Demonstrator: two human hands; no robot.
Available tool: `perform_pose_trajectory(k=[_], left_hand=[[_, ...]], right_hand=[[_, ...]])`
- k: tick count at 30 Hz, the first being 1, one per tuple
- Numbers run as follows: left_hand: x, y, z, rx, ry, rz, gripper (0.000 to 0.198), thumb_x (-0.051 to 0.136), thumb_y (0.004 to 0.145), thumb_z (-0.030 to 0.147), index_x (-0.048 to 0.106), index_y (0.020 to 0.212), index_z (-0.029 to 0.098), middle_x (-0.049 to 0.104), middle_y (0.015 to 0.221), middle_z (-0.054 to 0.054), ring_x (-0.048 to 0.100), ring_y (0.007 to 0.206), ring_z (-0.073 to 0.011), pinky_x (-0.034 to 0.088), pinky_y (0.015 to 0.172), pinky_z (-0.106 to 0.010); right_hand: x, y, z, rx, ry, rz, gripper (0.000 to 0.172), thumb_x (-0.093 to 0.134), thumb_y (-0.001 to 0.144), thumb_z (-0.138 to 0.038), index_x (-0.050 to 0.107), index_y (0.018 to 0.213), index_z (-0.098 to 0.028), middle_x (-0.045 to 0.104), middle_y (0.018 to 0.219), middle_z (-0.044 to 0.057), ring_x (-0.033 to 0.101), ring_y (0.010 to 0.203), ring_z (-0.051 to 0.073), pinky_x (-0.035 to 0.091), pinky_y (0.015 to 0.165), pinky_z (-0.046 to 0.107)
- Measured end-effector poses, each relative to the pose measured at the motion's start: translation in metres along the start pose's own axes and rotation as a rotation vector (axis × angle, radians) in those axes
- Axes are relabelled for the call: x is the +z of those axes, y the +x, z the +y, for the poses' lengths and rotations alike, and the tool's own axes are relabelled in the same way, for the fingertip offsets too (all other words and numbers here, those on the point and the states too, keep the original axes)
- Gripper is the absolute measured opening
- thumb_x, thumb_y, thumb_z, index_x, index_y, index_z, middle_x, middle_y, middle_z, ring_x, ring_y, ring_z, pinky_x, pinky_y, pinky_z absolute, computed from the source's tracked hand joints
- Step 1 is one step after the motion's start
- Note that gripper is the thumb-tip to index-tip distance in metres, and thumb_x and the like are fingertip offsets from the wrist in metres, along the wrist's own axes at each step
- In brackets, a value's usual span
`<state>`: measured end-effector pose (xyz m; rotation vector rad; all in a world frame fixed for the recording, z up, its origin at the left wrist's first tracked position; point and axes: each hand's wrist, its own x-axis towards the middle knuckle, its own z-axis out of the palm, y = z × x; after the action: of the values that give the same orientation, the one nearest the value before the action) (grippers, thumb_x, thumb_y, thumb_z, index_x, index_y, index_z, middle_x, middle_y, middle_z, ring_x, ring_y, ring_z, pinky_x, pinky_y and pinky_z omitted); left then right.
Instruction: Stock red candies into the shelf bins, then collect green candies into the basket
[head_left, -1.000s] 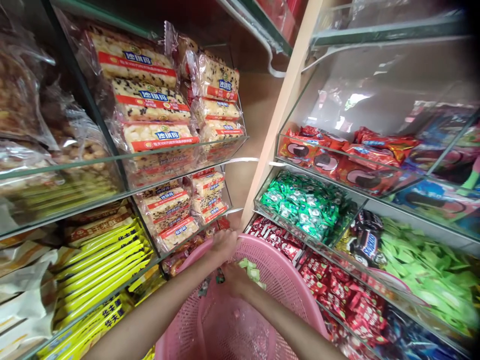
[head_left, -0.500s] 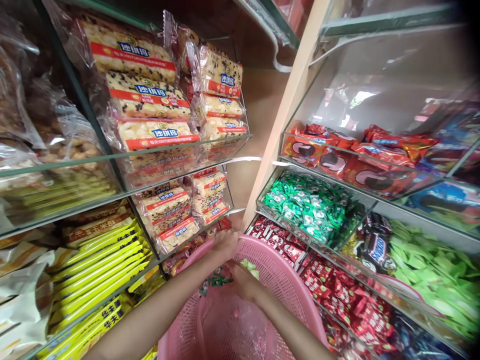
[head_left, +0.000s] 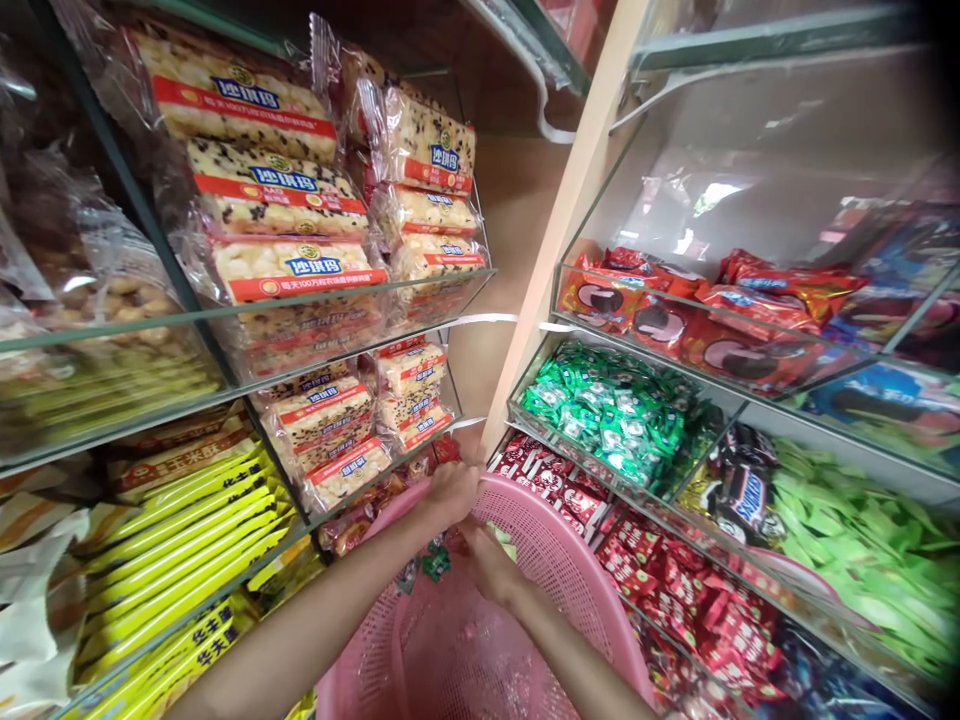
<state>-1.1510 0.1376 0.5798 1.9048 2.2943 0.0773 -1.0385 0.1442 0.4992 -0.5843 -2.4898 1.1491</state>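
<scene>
Head view shows a pink basket (head_left: pixel 585 590) low in the middle, with yellow packs (head_left: pixel 187 560) to its left and red packs (head_left: pixel 697 590) to its right. The left hand (head_left: pixel 454 494) is curled around the far rim, and the right hand (head_left: pixel 486 562) is inside, near green candies (head_left: pixel 435 562) — its fingertips are hidden, so I cannot tell if they pinch anything.

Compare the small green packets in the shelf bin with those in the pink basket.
Amount: the shelf packets form a large heap; the basket packets show only as a small cluster.
Container: the shelf packets lie in a clear-fronted bin; the basket packets are inside a perforated pink basket.
Shared: both have shiny green wrappers.
</scene>
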Motion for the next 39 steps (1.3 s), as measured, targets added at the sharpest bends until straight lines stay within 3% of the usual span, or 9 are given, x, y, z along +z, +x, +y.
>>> perform_pose_trajectory(k=[4,7,11,17,25,33,39], left_hand=[[0.001,-0.001,-0.002,-0.002,0.001,-0.002,0.034,0.035,0.090,0.034,0.058,0.111,0.020,0.067,0.099,-0.012,0.063,0.093,-0.0228,0.047,0.078,-0.031],[0.002,-0.002,-0.003,-0.003,-0.003,-0.003,0.035,0.034,0.090,0.034,0.058,0.110,0.019,0.067,0.099,-0.013,0.063,0.093,-0.0235,0.047,0.078,-0.032],[0.001,-0.005,-0.003,-0.014,-0.004,-0.004,0.035,0.034,0.090,0.033,0.060,0.109,0.018,0.067,0.099,-0.013,0.063,0.093,-0.0247,0.047,0.077,-0.033],[-0.004,-0.009,-0.002,-0.012,-0.002,-0.005,0.034,0.035,0.089,0.031,0.060,0.109,0.018,0.067,0.100,-0.013,0.063,0.094,-0.0254,0.047,0.077,-0.034],[-0.003,-0.009,-0.001,-0.003,-0.008,-0.001,0.032,0.037,0.089,0.033,0.059,0.107,0.019,0.067,0.097,-0.013,0.064,0.092,-0.0256,0.048,0.073,-0.033],[-0.004,-0.009,-0.001,-0.017,-0.007,-0.011,0.032,0.037,0.089,0.032,0.058,0.109,0.019,0.068,0.097,-0.012,0.064,0.091,-0.0240,0.047,0.073,-0.032],[-0.003,-0.009,0.000,-0.009,-0.008,-0.011,0.034,0.035,0.089,0.031,0.057,0.112,0.019,0.068,0.098,-0.012,0.064,0.092,-0.0238,0.046,0.073,-0.031]], right_hand=[[-0.005,-0.001,-0.008,-0.078,-0.115,-0.039,0.044,0.043,0.065,-0.001,0.058,0.103,-0.019,0.059,0.102,0.006,0.052,0.096,0.020,0.042,0.084,0.031],[-0.011,-0.002,-0.015,-0.123,-0.254,-0.146,0.053,0.044,0.064,-0.003,0.056,0.113,-0.021,0.053,0.120,0.006,0.043,0.112,0.022,0.033,0.096,0.034],[-0.012,-0.002,-0.020,-0.124,-0.382,-0.266,0.064,0.048,0.062,-0.006,0.050,0.123,-0.026,0.049,0.128,0.003,0.039,0.116,0.024,0.029,0.097,0.038],[-0.011,-0.005,-0.020,-0.066,-0.431,-0.251,0.063,0.053,0.067,-0.013,0.045,0.127,-0.028,0.049,0.128,0.006,0.039,0.115,0.025,0.028,0.096,0.039],[-0.008,-0.008,-0.021,-0.054,-0.452,-0.256,0.047,0.062,0.072,-0.047,0.057,0.113,-0.024,0.054,0.117,0.007,0.043,0.108,0.026,0.031,0.090,0.038],[-0.007,-0.007,-0.017,-0.076,-0.497,-0.258,0.027,0.055,0.081,-0.038,0.062,0.104,-0.025,0.057,0.110,0.005,0.044,0.105,0.023,0.030,0.087,0.035],[-0.007,-0.006,-0.014,-0.051,-0.501,-0.183,0.025,0.050,0.085,-0.030,0.062,0.107,-0.025,0.055,0.115,0.005,0.040,0.109,0.023,0.028,0.090,0.035]])
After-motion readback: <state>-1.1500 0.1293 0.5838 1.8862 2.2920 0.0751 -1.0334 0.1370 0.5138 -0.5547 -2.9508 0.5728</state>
